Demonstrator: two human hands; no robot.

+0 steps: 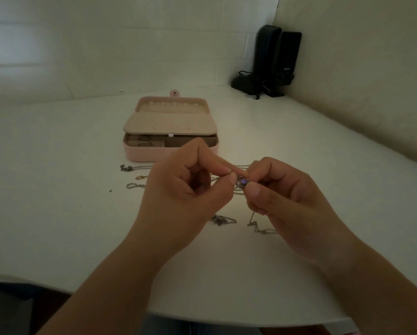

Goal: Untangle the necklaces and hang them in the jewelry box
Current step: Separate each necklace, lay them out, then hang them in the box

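Both hands are working above the white bench (57,213). The left hand (185,197) and right hand (282,201) are pinching a thin silver chain necklace with a small purple-stoned pendant (241,183) between their fingers (231,177). Loose silver chains (223,220) are lying below the fingers; beyond them, an open pink jewelry box (170,128) is sitting.

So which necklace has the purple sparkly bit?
The thin silver chain necklace pinched between both hands, above the white table; the chains lying on the table show no purple stone.
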